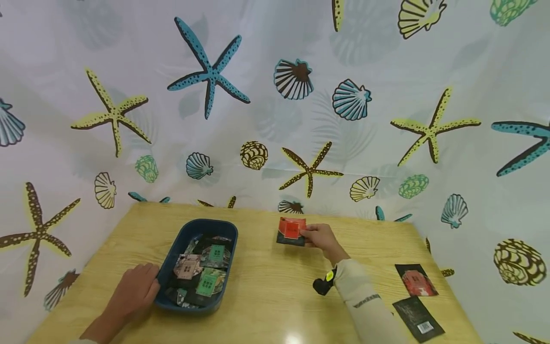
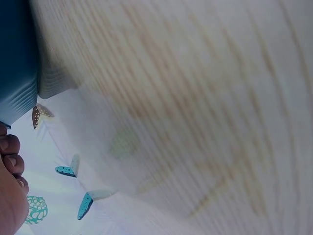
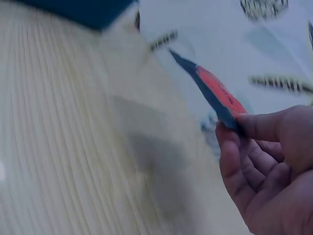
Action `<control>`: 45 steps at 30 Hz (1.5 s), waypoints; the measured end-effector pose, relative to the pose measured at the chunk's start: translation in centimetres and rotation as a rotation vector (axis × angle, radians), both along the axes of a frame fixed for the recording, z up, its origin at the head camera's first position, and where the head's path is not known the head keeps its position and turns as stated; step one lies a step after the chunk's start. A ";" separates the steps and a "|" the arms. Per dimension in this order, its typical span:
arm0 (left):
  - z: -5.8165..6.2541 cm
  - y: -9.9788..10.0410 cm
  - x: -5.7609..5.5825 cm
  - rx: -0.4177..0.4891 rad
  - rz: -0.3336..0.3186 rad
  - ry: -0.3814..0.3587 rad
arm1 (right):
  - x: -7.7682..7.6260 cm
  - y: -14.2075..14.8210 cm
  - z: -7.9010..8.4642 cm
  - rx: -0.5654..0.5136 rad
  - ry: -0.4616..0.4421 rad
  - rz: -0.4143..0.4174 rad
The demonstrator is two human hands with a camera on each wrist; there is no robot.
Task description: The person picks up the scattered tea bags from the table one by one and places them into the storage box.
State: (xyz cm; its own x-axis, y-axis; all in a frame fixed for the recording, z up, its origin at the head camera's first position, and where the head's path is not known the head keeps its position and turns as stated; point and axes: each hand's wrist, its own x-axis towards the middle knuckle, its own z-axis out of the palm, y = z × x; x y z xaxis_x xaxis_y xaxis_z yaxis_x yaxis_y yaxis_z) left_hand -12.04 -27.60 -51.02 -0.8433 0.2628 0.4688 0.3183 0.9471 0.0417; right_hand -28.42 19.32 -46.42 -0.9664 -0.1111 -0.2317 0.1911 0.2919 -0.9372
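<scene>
My right hand (image 1: 320,239) pinches a red and black packet (image 1: 289,228) at its right edge, over the far middle of the table. In the right wrist view the packet (image 3: 215,93) is seen nearly edge-on, with thumb and index finger at its near end. My left hand (image 1: 135,289) is at the left side of a dark blue bin (image 1: 234,239), its fingertips right beside the rim. Its loosely bent fingers (image 2: 13,164) show at the edge of the left wrist view. Several packets with green or pinkish labels lie in the bin, such as a green-labelled packet (image 1: 208,283).
Toward the table's right edge lie a black packet with a red design (image 1: 416,281) and a dark packet with a white barcode label (image 1: 418,319). Behind the wooden table (image 1: 262,296) hangs a white curtain (image 1: 266,124) printed with starfish and shells.
</scene>
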 end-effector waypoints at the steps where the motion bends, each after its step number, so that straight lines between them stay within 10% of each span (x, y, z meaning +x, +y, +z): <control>1: -0.1 0.0 0.1 -0.001 -0.004 0.007 | 0.2 -1.4 0.3 -0.036 -0.022 0.017; 13: 0.2 0.4 -0.3 0.007 -0.001 -0.024 | 3.1 -14.7 3.3 -0.135 -0.119 0.259; 23: 0.1 0.2 -0.4 0.004 0.023 -0.052 | 3.8 -17.6 3.1 -0.095 -0.069 0.593; 34: 0.0 -0.5 0.5 0.025 0.048 -0.038 | 1.1 -8.5 4.2 0.063 0.055 0.336; 45: -0.2 -1.3 2.1 0.019 0.048 -0.021 | 1.3 9.4 4.0 0.791 0.138 0.172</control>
State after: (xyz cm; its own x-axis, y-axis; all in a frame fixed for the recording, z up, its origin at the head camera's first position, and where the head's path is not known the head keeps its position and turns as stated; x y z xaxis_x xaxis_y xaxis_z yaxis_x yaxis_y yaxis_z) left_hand -9.98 -28.93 -51.24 -0.8645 0.2131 0.4551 0.2716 0.9601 0.0665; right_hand -27.10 28.70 -42.43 -0.9764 -0.1138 -0.1838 -0.0185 0.8910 -0.4536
